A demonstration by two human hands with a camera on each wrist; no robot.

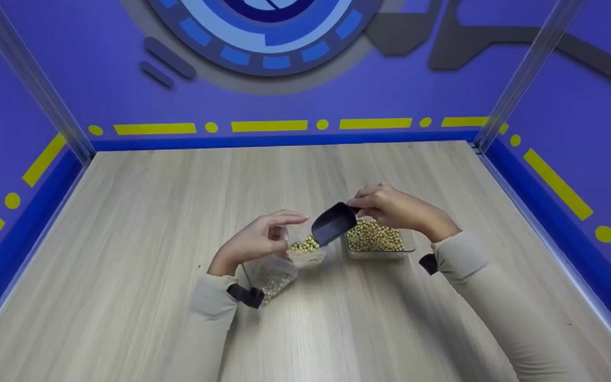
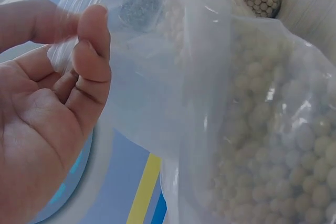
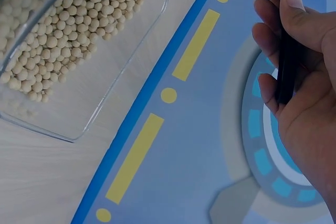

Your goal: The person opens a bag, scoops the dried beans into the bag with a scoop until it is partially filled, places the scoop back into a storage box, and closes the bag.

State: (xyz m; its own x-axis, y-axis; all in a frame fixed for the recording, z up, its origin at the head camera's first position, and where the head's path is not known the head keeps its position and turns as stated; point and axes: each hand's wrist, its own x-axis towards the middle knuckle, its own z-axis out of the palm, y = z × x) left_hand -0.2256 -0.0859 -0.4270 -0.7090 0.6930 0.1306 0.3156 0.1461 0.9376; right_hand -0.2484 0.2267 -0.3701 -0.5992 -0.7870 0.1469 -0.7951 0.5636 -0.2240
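Note:
My left hand (image 1: 258, 239) pinches the mouth of a clear plastic bag (image 2: 142, 87) between curled fingers. Yellowish, pea-like balls (image 1: 305, 245) show inside that bag. Over its opening, a black scoop (image 1: 333, 223) tilts down toward the left. The right hand (image 1: 398, 208) grips the scoop by its handle (image 3: 287, 72), thumb laid along it. Below the right hand stands a clear rectangular container (image 1: 380, 256), holding many of the same round balls (image 1: 374, 236).
A second clear bag (image 1: 276, 276) with round contents lies just under the left wrist. Pale wood tabletop (image 1: 151, 239) surrounds everything. Blue panels (image 1: 284, 106) with yellow markings rise at the back and both sides.

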